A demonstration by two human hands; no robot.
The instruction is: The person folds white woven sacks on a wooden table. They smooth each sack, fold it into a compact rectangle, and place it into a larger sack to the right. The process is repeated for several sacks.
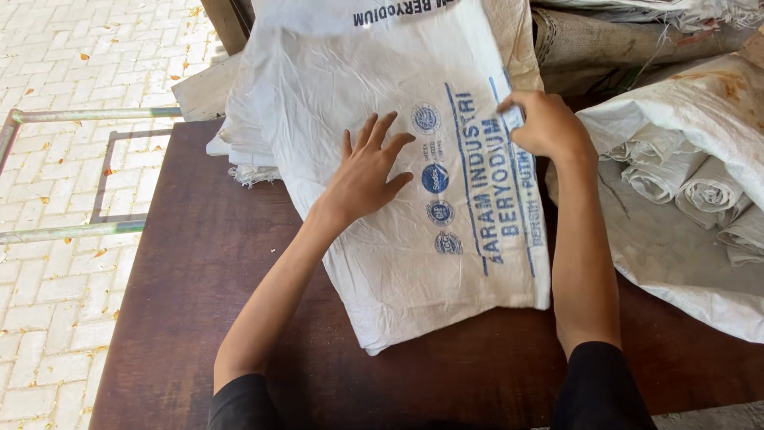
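A white woven sack (398, 263) with blue printing lies flat on a dark brown table (191, 318), on top of other white sacks. My left hand (368, 171) rests palm down on the sack's middle, fingers spread. My right hand (545, 123) sits at the sack's right edge, fingers pinched on a small white piece there; whether it is a tag or a fold of the sack cannot be told.
More white sacks (255, 143) are stacked at the table's far end. Rolled and heaped sacks (700, 191) lie at the right. A metal frame (72, 231) stands on the brick paving (56, 318) to the left.
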